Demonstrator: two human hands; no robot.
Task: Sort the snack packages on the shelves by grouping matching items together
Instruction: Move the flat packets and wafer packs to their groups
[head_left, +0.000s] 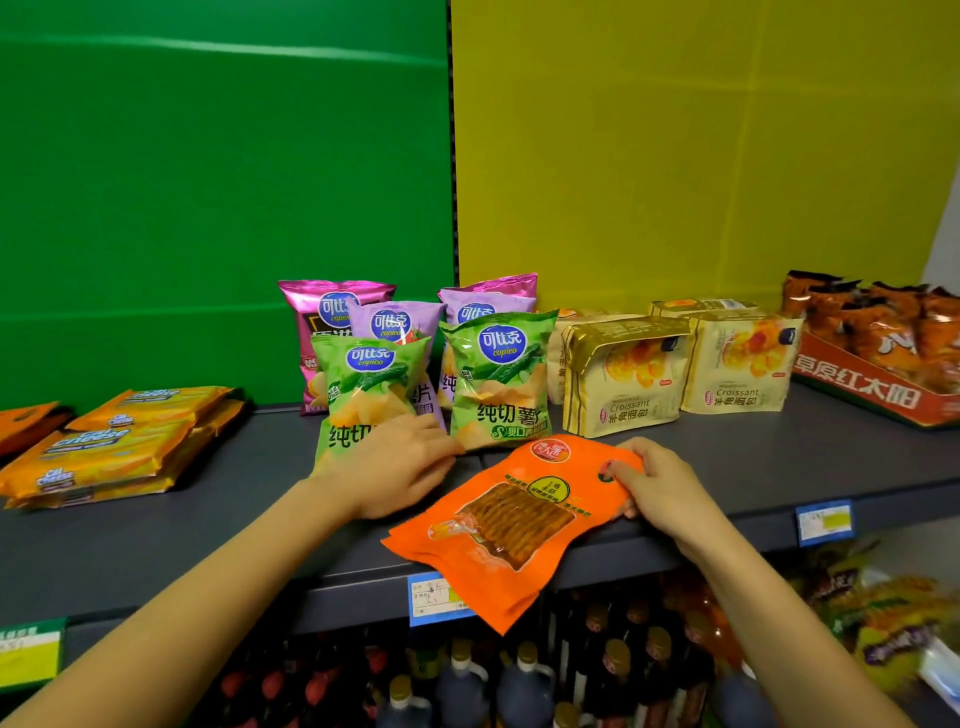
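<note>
The right hand (655, 488) pinches the far right corner of an orange packet (498, 530), thumb on top and fingers (629, 512) curled under its edge. The packet lies tilted on the near lip of the grey shelf (208, 525), its near end hanging over. The left hand (397, 465) rests against the lower front of the left green chip bag (363, 395); whether it grips I cannot tell. Gold croissant packs (626, 376) stand just right of the chips.
</note>
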